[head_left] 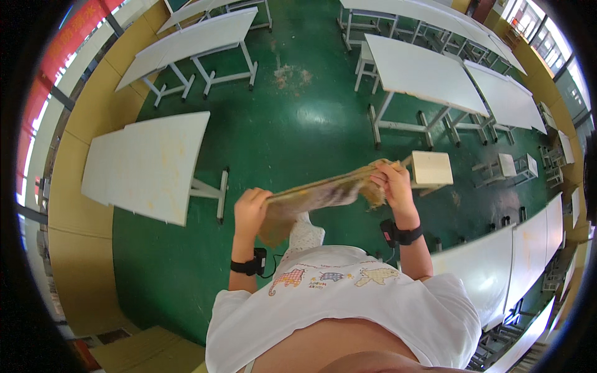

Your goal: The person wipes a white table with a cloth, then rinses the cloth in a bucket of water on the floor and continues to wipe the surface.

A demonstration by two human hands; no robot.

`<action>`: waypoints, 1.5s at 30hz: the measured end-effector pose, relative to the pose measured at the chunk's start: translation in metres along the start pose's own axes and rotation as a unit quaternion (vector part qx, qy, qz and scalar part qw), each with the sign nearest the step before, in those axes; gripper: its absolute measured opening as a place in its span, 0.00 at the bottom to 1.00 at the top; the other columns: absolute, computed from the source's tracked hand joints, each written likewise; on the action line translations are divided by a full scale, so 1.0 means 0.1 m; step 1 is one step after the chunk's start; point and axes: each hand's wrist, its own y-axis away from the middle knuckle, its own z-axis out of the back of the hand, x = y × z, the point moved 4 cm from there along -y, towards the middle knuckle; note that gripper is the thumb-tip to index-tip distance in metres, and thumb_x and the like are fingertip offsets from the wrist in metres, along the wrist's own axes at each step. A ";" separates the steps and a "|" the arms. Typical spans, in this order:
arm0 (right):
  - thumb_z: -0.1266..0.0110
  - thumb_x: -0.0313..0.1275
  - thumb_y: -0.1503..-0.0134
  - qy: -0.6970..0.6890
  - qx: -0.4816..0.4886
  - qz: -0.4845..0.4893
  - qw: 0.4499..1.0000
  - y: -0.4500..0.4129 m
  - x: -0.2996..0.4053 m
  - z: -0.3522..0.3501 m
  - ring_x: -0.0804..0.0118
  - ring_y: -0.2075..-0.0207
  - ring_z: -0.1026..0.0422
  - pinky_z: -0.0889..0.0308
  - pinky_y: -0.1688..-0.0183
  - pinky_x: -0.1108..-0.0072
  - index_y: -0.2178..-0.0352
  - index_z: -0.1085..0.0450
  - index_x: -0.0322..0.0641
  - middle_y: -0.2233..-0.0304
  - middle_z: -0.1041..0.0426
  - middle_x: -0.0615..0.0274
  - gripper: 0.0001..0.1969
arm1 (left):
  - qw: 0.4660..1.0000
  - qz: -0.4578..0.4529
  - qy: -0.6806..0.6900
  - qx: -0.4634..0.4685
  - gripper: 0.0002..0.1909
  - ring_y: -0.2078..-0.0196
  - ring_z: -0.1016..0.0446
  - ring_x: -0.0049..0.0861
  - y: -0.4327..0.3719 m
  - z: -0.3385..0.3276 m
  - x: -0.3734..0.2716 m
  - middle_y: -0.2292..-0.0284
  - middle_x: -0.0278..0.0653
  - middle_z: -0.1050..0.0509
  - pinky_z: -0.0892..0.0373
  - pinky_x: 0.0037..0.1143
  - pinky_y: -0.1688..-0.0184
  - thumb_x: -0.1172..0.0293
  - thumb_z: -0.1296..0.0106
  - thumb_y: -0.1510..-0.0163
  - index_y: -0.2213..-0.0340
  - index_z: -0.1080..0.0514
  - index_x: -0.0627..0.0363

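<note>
A stained, brownish-yellow cloth (317, 193) with frayed edges is stretched between my two hands, in the air in front of my body. My left hand (252, 207) grips its left end, where part of the cloth hangs down. At the other end, my right hand (392, 179) is closed on the upper corner, held a little farther from me. A loose, ragged flap droops beside the right fingers. Below the cloth lies the green floor (298, 149). Each wrist wears a black strap with a small box and a cable.
A white table (149, 168) stands to the left, another white table (424, 70) ahead on the right. Close to my right hand is a wooden stool (431, 168). More tables (480, 270) line the right side. Debris (291, 77) is scattered on the floor ahead.
</note>
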 end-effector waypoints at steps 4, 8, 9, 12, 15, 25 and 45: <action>0.46 0.23 0.48 0.019 -0.014 0.047 0.999 -0.86 0.46 -0.61 0.70 0.71 0.26 0.28 0.69 0.83 0.68 0.30 0.26 0.71 0.27 0.58 0.08 | 0.990 0.070 0.094 0.079 0.10 0.72 0.30 0.39 -0.89 -0.48 0.85 0.75 0.42 0.29 0.33 0.30 0.71 0.84 0.52 0.66 0.76 0.29 0.62; 0.46 0.25 0.47 0.059 -0.036 0.111 0.991 -1.79 0.83 -1.05 0.71 0.71 0.26 0.27 0.69 0.82 0.68 0.30 0.26 0.70 0.27 0.58 0.09 | 0.984 0.079 0.118 0.107 0.10 0.70 0.30 0.39 -1.97 -0.91 1.64 0.75 0.41 0.29 0.33 0.31 0.69 0.84 0.52 0.66 0.76 0.28 0.62; 0.46 0.25 0.47 0.052 -0.051 0.123 0.990 -2.02 0.87 -1.14 0.71 0.71 0.27 0.27 0.69 0.81 0.68 0.29 0.26 0.70 0.26 0.58 0.09 | 0.987 0.058 0.112 0.101 0.09 0.70 0.30 0.38 -2.26 -1.03 1.85 0.75 0.41 0.29 0.33 0.31 0.68 0.83 0.51 0.65 0.77 0.28 0.61; 0.46 0.27 0.46 0.051 -0.083 0.132 0.986 -2.77 1.02 -1.27 0.71 0.71 0.27 0.28 0.71 0.81 0.68 0.29 0.27 0.70 0.26 0.58 0.09 | 0.990 0.038 0.095 0.096 0.07 0.70 0.30 0.39 -3.05 -1.38 2.35 0.76 0.42 0.29 0.33 0.31 0.67 0.81 0.49 0.64 0.77 0.28 0.62; 0.46 0.26 0.47 0.036 -0.129 0.167 0.977 -3.67 1.14 -1.26 0.72 0.72 0.27 0.29 0.71 0.83 0.69 0.29 0.29 0.71 0.26 0.60 0.08 | 0.994 0.021 0.062 0.086 0.06 0.71 0.30 0.39 -3.92 -1.77 2.91 0.77 0.43 0.30 0.34 0.31 0.67 0.79 0.47 0.64 0.77 0.28 0.62; 0.46 0.32 0.45 0.073 -0.162 0.165 0.970 -7.12 1.95 -1.68 0.76 0.76 0.32 0.35 0.73 0.85 0.73 0.29 0.32 0.75 0.28 0.65 0.11 | 0.990 0.131 0.020 0.044 0.05 0.77 0.30 0.36 -6.80 -2.64 4.42 0.79 0.41 0.30 0.34 0.27 0.75 0.80 0.48 0.65 0.79 0.29 0.61; 0.47 0.34 0.45 0.123 -0.176 0.197 0.957 -13.57 3.13 -3.19 0.78 0.77 0.34 0.38 0.75 0.85 0.75 0.29 0.32 0.77 0.31 0.66 0.13 | 0.971 0.162 0.167 0.059 0.04 0.81 0.34 0.23 -12.54 -4.30 7.95 0.84 0.38 0.32 0.39 0.22 0.79 0.80 0.44 0.67 0.83 0.29 0.64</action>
